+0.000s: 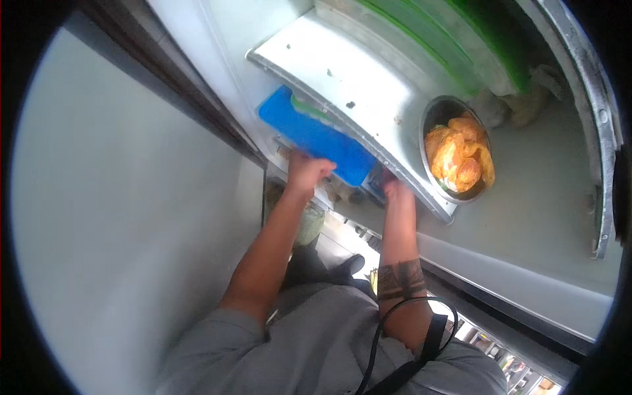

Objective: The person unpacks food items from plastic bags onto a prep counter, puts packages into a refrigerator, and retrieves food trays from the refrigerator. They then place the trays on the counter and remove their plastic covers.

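Observation:
A container with a bright blue lid (pixel 316 135) sits partly under a white shelf (pixel 349 79) inside a fridge-like cabinet. My left hand (pixel 308 172) is at the lid's near edge, its fingers curled against the blue rim. My right hand (pixel 393 187) reaches below the shelf's front edge, beside the right end of the lid; its fingertips are hidden there. Whether it holds anything does not show. A strip of green shows along the lid's far side.
A metal bowl (pixel 459 150) of orange-coated pieces stands on the right of the shelf. Green-edged containers (pixel 454 39) are behind it. A large pale door panel (pixel 131 217) fills the left. A black cable (pixel 372 342) hangs by my right arm.

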Action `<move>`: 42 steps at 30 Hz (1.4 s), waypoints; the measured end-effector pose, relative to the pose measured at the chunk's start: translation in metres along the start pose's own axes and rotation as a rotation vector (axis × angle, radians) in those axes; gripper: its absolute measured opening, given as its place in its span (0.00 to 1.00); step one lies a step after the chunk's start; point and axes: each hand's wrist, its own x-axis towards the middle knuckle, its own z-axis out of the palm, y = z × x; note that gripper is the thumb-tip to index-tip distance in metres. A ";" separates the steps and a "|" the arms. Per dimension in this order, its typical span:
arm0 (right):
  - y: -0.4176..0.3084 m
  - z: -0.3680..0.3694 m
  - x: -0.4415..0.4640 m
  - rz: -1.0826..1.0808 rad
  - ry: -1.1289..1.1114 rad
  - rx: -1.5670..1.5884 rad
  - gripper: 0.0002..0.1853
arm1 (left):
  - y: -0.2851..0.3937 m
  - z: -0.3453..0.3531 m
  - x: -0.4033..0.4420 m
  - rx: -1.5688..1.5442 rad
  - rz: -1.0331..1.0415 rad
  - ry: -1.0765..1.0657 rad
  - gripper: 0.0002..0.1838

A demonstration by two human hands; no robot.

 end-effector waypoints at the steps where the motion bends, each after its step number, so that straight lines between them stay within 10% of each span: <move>1: 0.000 0.003 -0.003 0.022 -0.010 -0.052 0.16 | -0.006 -0.005 -0.016 0.006 0.003 0.038 0.33; 11: 0.006 0.033 0.011 0.016 -0.117 -0.060 0.19 | -0.040 -0.031 -0.081 -0.191 -0.066 0.007 0.36; 14: 0.016 0.010 -0.021 -0.472 -0.063 -0.804 0.24 | -0.043 -0.022 -0.098 -0.198 -0.062 0.076 0.35; 17: 0.028 -0.040 -0.084 -0.476 -0.073 -1.221 0.24 | -0.047 -0.022 -0.094 -0.161 -0.102 0.097 0.36; 21: 0.035 -0.046 -0.130 0.071 -0.107 -0.707 0.24 | -0.055 -0.014 -0.101 -0.176 -0.094 0.146 0.36; 23: 0.026 -0.050 -0.115 0.670 -0.261 -0.138 0.27 | -0.067 -0.022 -0.103 -0.157 -0.043 0.079 0.34; 30: 0.002 -0.070 -0.159 0.779 -0.397 -0.237 0.32 | 0.022 -0.113 -0.124 -0.262 0.194 0.114 0.33; 39: -0.077 -0.031 -0.236 1.091 -0.237 -0.247 0.38 | 0.117 -0.079 -0.222 0.876 0.455 0.475 0.29; 42: -0.085 -0.041 -0.239 1.122 -0.246 -0.263 0.35 | 0.148 -0.032 -0.219 1.159 0.846 0.451 0.27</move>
